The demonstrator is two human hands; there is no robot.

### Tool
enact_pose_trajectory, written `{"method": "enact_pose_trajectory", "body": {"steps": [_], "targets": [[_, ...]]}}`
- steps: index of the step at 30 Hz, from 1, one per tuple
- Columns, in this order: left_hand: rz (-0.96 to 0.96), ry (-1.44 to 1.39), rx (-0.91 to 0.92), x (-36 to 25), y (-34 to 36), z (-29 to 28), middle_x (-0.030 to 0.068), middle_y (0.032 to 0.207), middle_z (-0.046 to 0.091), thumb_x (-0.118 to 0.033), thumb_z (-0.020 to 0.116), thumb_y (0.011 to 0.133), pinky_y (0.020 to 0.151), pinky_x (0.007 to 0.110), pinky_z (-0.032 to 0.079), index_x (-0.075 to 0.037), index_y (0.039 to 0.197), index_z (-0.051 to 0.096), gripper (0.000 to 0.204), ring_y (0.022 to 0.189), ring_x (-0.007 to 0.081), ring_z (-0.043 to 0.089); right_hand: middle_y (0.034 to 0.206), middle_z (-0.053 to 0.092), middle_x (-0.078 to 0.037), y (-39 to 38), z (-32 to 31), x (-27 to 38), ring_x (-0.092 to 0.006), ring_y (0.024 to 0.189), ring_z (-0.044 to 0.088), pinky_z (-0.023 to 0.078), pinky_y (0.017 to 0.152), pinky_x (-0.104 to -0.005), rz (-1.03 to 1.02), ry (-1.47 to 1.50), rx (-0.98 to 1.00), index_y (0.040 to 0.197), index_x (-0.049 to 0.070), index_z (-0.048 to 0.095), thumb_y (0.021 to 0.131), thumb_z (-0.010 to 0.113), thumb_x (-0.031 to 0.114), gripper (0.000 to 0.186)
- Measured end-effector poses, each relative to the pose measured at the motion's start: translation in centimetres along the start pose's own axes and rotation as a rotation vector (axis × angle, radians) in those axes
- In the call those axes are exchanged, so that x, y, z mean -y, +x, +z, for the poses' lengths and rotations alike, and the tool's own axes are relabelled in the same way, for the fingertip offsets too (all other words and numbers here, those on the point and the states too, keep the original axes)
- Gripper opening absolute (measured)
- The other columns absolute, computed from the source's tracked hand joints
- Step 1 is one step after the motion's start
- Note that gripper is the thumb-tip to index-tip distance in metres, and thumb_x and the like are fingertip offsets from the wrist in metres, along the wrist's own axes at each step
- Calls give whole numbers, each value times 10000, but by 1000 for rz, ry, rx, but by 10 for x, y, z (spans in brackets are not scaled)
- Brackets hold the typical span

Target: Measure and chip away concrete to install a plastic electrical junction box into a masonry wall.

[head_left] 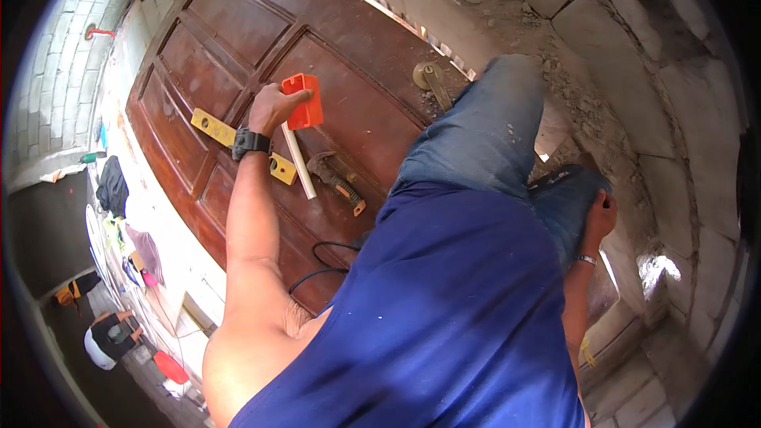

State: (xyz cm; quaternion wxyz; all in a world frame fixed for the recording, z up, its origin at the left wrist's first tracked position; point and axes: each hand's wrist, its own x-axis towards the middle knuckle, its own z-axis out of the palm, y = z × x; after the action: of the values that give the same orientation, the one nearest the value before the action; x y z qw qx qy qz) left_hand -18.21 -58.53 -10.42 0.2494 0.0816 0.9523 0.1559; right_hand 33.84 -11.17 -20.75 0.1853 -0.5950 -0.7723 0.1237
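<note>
— Where is the orange box, relative to the hand?

— The left hand (271, 108) sits just left of centre in the upper half of the frame, and the orange box (304, 100) is right in it. The fingers are curled around the box's left side, so the box juts out to the right of the hand, its open side tipped toward the upper left.

— And the white pipe?

— The white pipe (300, 162) comes out from under the box and runs down and slightly right, ending near the middle of the frame. Whether it is joined to the box I cannot tell.

— What lies beneath?

— A brown panelled door (222, 24) lying flat, filling the upper left and centre. On it, a yellow level (212, 127) passes behind the wrist, which wears a black watch (250, 142). A pipe wrench (337, 181) lies just right of the pipe's lower end, and a brass handle (430, 79) sits further right, toward the upper centre.

— The other hand?

— The right hand (600, 214) is at centre right, resting against the knee in blue jeans (476, 127). It is seen from behind, so how far it is open cannot be told; nothing shows in it.
</note>
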Motion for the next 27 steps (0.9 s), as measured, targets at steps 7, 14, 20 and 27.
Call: {"method": "enact_pose_trajectory", "body": {"steps": [7,14,20,27], "targets": [[-277,125,-308,54,13,-22,278,1017,655,-590,676,686,853,419,498,58,1008,670,723,995,371,641,928,677,-168,4,-15,2,-299,834,641,481,770,-382,20,38,60,951,5,682,897,587,384,394],[-353,209,-311,110,29,13,303,1057,630,-562,683,689,891,436,486,95,1046,621,750,1033,404,615,795,565,-70,-13,-98,178,-178,727,551,480,748,-357,-83,1143,602,1003,3,596,980,517,280,288],[-5,367,-611,97,8,29,261,1165,591,-527,660,776,930,430,454,28,1163,589,680,1059,387,583,757,624,-199,-37,-170,287,-190,535,528,487,574,-348,-713,1471,1024,969,-62,622,906,601,402,469],[-40,305,-297,43,-39,60,199,754,670,-496,638,806,713,415,507,-5,803,675,493,765,340,669,716,608,-136,-39,-177,293,-194,528,532,483,557,-348,-856,1611,1160,898,-8,648,884,640,330,339]]}}
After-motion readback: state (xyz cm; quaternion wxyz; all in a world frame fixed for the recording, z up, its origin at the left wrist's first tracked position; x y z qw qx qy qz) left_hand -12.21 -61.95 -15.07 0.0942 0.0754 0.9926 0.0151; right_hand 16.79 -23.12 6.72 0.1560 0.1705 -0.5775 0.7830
